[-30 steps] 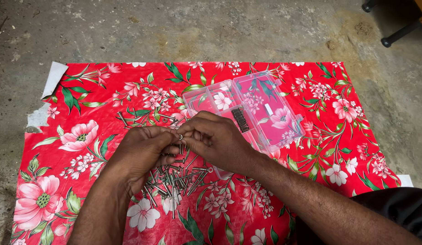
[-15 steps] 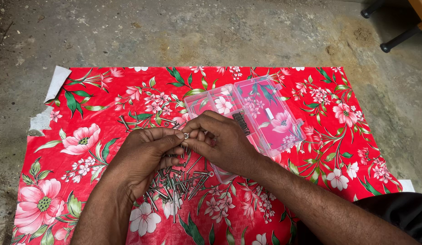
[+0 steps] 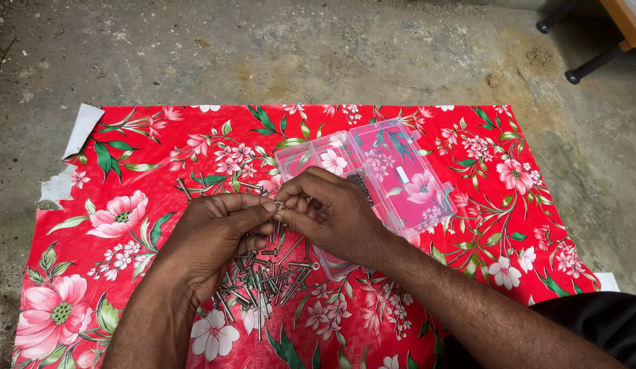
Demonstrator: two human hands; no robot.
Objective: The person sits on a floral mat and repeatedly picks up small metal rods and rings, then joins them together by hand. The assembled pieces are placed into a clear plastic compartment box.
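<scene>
A: Start with the biggest thing. What lies under it all?

B: A bare concrete floor (image 3: 318,55), with one red flowered cloth (image 3: 468,273) spread on it. The cloth's far edge runs straight across; its left edge is ragged, with a white corner (image 3: 80,130) folded up. Open floor runs beyond the far edge and to the right. Two dark furniture legs (image 3: 591,65) stand at the top right corner, well apart from the cloth.

A: And on the cloth?

B: One clear plastic compartment box (image 3: 393,174), lid open, lying slantwise right of centre. Nearer the person, one loose pile of metal screws (image 3: 263,277), too many and too tangled to count. A few strays (image 3: 195,186) lie left of the box.

A: The hands?

B: Two. The left hand (image 3: 212,239) and right hand (image 3: 332,215) meet above the pile, fingertips together, both pinched on one small metal fastener (image 3: 279,205).

A: Which way does it point?

B: Its ring-like end faces up toward the camera. The rest is hidden between the fingers, so I cannot tell its long axis. The piled screws point every way.

A: Room to move?

B: Cloth lies open left of the pile and along the near right side.
</scene>
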